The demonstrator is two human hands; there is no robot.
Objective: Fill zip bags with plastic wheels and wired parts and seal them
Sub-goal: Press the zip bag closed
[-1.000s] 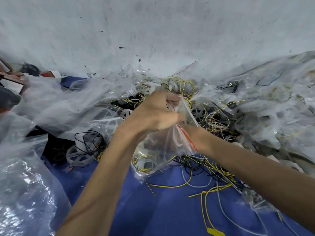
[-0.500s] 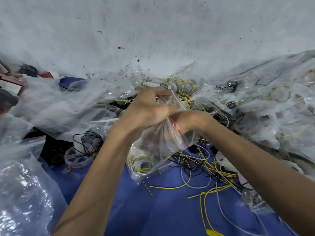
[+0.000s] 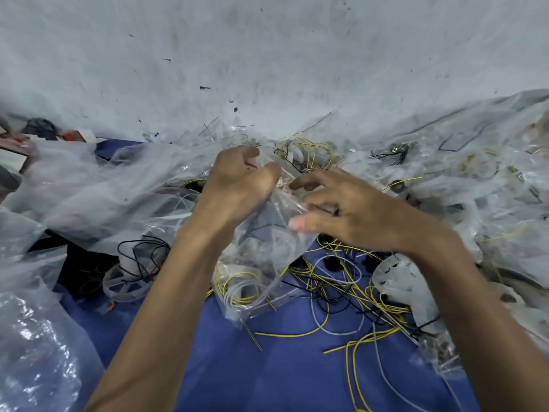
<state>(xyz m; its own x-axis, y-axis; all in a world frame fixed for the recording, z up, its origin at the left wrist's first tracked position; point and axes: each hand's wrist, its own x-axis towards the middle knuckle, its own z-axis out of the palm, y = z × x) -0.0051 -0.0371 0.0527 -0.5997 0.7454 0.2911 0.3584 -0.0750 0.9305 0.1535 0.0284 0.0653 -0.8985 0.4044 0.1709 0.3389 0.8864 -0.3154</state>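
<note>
A clear zip bag [image 3: 261, 263] with a red seal line hangs over the blue mat, holding yellow and white wires and a pale plastic wheel. My left hand [image 3: 237, 185] grips its top edge with curled fingers. My right hand [image 3: 350, 212] is beside it on the right, fingers spread and loosely bent, thumb and fingertips touching the bag's upper side near the red strip. Loose yellow, grey and black wires [image 3: 341, 292] lie below the right hand. A white plastic wheel [image 3: 127, 283] with black wire sits to the left.
Heaps of clear plastic bags [image 3: 98, 185] cover the left, back and right [image 3: 475, 179]. A large crinkled bag [image 3: 35, 346] fills the lower left. The blue mat [image 3: 267, 370] shows in front. A grey wall [image 3: 267, 55] rises behind.
My right hand has come out from behind the bag, opened its fingers and moved right. The left hand keeps its grip on the bag's top.
</note>
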